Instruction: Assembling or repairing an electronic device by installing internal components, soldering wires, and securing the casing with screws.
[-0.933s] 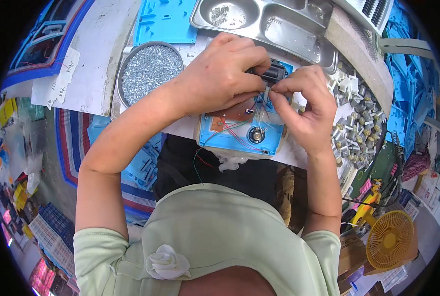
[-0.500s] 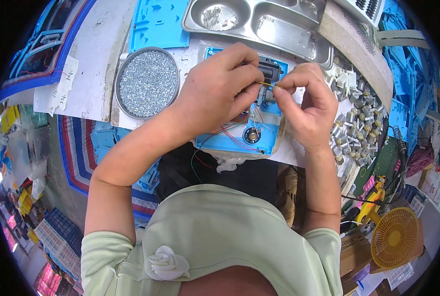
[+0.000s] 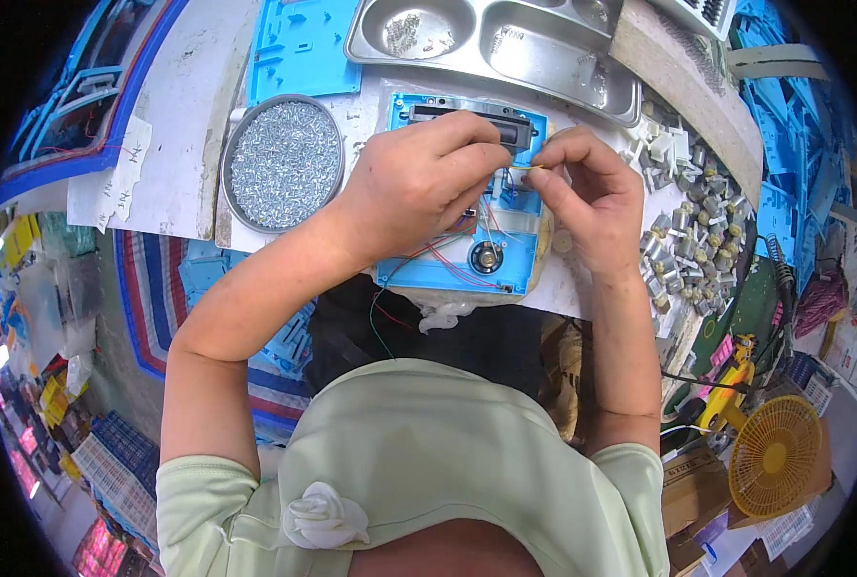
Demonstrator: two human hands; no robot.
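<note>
An open blue plastic casing [image 3: 517, 276] lies on the bench in front of me. A long black part [image 3: 517, 133] sits along its far side. Toward its near right corner is a small round speaker [image 3: 486, 257], with red, white and green wires around it. A thin yellow strand [image 3: 525, 167] runs between my hands above the casing's right half. My left hand [image 3: 419, 178] is closed on the strand's left end, its fingertips partly hidden behind the knuckles. At the other end, my right hand [image 3: 597, 197] pinches it between thumb and forefinger.
A round dish [image 3: 226, 178] full of small screws stands left of the casing. Behind is a metal compartment tray [image 3: 478, 60] holding springs. Many small metal motors [image 3: 693, 250] are heaped on the right. A blue plastic panel [image 3: 303, 48] lies at the far left; a yellow fan [image 3: 775, 457] stands lower right.
My left hand has shifted slightly left and nearer, uncovering more of the long black part. The right hand has moved little. The yellow strand stays between them, with a shorter stretch showing.
</note>
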